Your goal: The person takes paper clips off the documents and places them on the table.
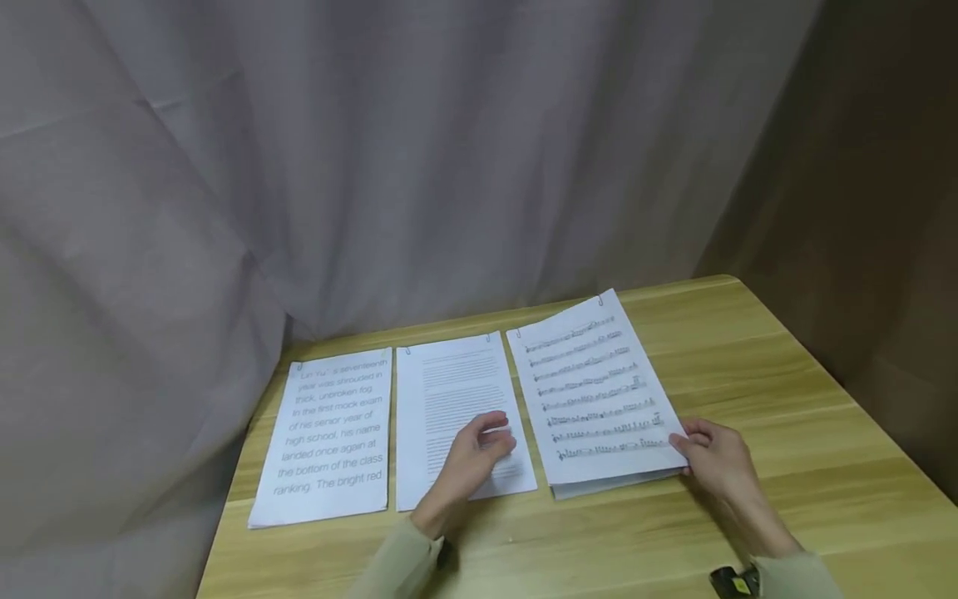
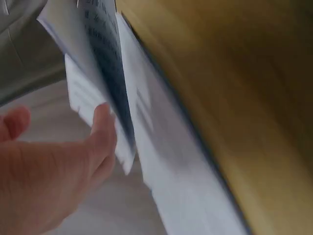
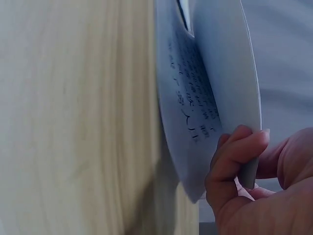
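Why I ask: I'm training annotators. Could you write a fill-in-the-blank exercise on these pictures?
The right hand holds the sheet music by its near ____ corner.
In the head view, the left hand overlaps the ____ paper stack.
The large-print page lies ____ of the others.

Missing: right; middle; left.

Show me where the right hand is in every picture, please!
Head: low on the right, the right hand grips a corner of the music sheet.
Left wrist: not in this picture; only the left hand shows.
Right wrist: low on the right, gripping the lifted paper.
Landmark in all three: the wooden table.
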Demonstrator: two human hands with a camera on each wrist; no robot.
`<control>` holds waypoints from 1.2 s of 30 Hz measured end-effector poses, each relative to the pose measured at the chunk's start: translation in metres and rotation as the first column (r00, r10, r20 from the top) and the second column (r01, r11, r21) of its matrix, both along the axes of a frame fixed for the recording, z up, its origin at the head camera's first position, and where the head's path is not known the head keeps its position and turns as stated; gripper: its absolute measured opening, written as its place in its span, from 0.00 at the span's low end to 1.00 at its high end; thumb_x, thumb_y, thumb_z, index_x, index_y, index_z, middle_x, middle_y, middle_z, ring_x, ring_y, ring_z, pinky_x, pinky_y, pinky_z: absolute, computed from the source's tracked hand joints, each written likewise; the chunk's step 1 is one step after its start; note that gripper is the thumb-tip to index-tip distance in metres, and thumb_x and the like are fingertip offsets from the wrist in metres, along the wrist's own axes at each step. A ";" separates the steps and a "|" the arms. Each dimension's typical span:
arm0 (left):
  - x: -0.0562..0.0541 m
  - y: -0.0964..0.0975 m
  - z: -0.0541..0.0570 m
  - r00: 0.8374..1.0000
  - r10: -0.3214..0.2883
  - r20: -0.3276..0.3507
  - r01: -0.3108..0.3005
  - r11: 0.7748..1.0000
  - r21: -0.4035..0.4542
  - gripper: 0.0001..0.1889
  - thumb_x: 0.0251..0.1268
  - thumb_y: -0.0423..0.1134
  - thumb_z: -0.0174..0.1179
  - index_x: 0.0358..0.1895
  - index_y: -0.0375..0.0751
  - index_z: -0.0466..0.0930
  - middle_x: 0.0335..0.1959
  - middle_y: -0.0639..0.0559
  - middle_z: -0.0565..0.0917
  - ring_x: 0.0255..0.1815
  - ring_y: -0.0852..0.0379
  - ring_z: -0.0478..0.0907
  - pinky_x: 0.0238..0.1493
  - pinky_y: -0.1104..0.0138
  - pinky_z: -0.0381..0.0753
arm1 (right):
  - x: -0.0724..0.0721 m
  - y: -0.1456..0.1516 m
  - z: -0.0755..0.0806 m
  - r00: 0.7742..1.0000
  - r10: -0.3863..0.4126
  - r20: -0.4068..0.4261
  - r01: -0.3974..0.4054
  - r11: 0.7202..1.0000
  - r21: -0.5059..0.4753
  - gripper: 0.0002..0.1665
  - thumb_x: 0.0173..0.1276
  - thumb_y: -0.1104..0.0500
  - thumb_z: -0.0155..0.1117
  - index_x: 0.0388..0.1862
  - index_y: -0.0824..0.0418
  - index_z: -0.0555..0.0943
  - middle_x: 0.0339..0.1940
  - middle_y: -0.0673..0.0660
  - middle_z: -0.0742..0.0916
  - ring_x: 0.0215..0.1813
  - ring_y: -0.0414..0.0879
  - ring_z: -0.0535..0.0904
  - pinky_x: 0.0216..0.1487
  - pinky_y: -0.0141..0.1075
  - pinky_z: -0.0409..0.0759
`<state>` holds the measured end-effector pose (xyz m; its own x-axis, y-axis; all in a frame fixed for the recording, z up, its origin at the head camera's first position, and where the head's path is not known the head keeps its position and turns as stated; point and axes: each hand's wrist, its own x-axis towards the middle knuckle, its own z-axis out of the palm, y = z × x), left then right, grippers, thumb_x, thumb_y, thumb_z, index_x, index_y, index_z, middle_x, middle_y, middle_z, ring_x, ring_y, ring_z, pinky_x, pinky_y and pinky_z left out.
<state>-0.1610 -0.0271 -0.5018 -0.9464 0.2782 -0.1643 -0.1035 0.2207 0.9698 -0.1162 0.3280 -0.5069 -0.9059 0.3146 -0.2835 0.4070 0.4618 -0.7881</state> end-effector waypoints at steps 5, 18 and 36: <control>-0.010 0.016 -0.003 0.994 0.063 0.094 -0.073 0.992 0.102 0.35 0.78 0.41 0.63 0.82 0.31 0.64 0.82 0.33 0.72 0.82 0.34 0.73 0.82 0.45 0.75 | 0.010 -0.001 0.009 1.000 -0.013 -0.010 0.013 0.999 -0.052 0.22 0.84 0.61 0.59 0.65 0.79 0.75 0.30 0.46 0.89 0.27 0.36 0.79 0.26 0.31 0.80; -0.040 0.023 -0.008 0.961 -0.082 0.263 -0.037 0.908 0.417 0.35 0.81 0.49 0.59 0.85 0.43 0.62 0.74 0.44 0.83 0.74 0.50 0.82 0.83 0.56 0.75 | 0.048 -0.011 0.036 1.000 0.009 0.001 -0.009 0.992 -0.125 0.29 0.83 0.59 0.65 0.71 0.79 0.72 0.36 0.43 0.91 0.31 0.35 0.82 0.31 0.33 0.85; 0.013 0.001 -0.006 0.982 -0.039 0.184 -0.049 0.892 0.449 0.27 0.82 0.30 0.54 0.80 0.45 0.67 0.67 0.38 0.87 0.55 0.47 0.94 0.53 0.56 0.94 | 0.066 -0.049 0.032 0.992 0.123 0.015 -0.120 0.984 -0.129 0.20 0.79 0.62 0.68 0.60 0.76 0.79 0.36 0.54 0.92 0.30 0.39 0.84 0.29 0.34 0.86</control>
